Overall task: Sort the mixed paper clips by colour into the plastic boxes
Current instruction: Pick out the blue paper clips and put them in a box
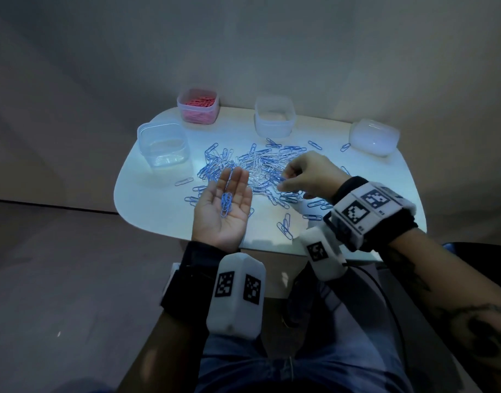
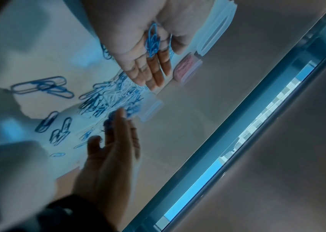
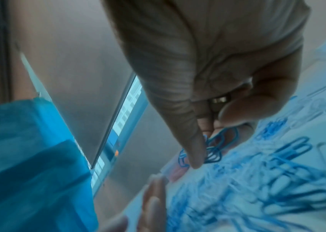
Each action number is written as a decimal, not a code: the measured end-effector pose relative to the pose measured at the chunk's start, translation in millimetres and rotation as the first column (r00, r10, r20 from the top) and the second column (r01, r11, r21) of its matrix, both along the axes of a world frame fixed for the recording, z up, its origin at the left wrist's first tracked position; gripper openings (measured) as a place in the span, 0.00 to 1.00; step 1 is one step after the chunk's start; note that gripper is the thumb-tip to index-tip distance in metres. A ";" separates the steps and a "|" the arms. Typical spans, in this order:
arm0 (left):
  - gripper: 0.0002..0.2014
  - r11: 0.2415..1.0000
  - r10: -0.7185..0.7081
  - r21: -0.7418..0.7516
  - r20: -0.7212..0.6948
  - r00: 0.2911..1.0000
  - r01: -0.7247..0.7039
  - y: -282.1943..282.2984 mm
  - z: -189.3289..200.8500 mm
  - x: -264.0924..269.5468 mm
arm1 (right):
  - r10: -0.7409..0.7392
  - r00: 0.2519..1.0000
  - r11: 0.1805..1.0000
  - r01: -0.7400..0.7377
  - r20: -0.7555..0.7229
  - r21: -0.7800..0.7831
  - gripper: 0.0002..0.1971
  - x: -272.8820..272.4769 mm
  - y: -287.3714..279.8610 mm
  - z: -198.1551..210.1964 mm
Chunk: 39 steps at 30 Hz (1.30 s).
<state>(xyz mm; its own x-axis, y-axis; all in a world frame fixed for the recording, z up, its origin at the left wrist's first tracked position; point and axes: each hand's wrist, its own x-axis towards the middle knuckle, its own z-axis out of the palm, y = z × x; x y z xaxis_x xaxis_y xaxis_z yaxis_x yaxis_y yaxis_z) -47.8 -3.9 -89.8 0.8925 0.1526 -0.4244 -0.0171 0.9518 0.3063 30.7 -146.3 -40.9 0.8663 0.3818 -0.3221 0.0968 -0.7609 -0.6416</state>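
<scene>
My left hand (image 1: 238, 188) lies palm up over the table's front, fingers straight, with a few blue paper clips (image 1: 226, 204) resting on the palm; the left wrist view shows those palm clips (image 2: 153, 39) too. My right hand (image 1: 283, 181) hovers over the mixed pile of blue and white clips (image 1: 258, 165), and its thumb and fingers pinch a small bunch of blue clips (image 3: 213, 149). An empty clear box (image 1: 162, 144) stands at the left. At the back stand a box of pink clips (image 1: 198, 106) and a box (image 1: 273, 116) with white contents.
The white table (image 1: 147, 199) has rounded edges. A whitish plastic box or lid (image 1: 374, 136) lies at the back right corner. Loose blue clips (image 1: 284, 226) are scattered toward the front edge. A single clip (image 1: 184, 181) lies beside the empty box.
</scene>
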 end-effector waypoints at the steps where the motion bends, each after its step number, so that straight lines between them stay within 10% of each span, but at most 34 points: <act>1: 0.16 1.000 -0.018 0.013 -0.012 1.000 0.018 -3.1 0.0 1.5 | -0.009 0.999 0.998 0.011 -0.031 0.069 0.11 -1.0 -1.9 5.2; 5: 0.18 0.999 -0.052 0.002 -0.025 0.998 0.052 -18.4 7.4 8.5 | 0.054 0.995 0.974 -0.034 -0.082 0.224 0.08 -14.3 11.2 20.1; 11: 0.19 0.997 -0.022 -0.077 0.091 0.996 0.029 -25.4 15.7 14.6 | 0.068 0.969 0.983 -0.105 0.236 0.148 0.05 -34.1 34.9 24.3; 20: 0.18 0.982 -0.016 -0.184 0.099 0.995 0.035 -24.4 18.4 7.2 | 0.029 0.996 0.954 -0.052 0.084 0.295 0.06 -35.0 21.4 30.4; 29: 0.18 0.987 -0.030 -0.156 0.106 0.994 0.047 -20.2 18.6 5.9 | 0.076 0.912 0.985 -0.132 0.404 0.114 0.08 -43.9 31.5 35.9; 39: 0.16 0.976 -0.036 -0.204 0.177 0.983 0.073 -16.3 9.9 11.0 | 0.090 0.920 0.996 -0.076 0.382 -0.053 0.06 -53.9 34.2 31.6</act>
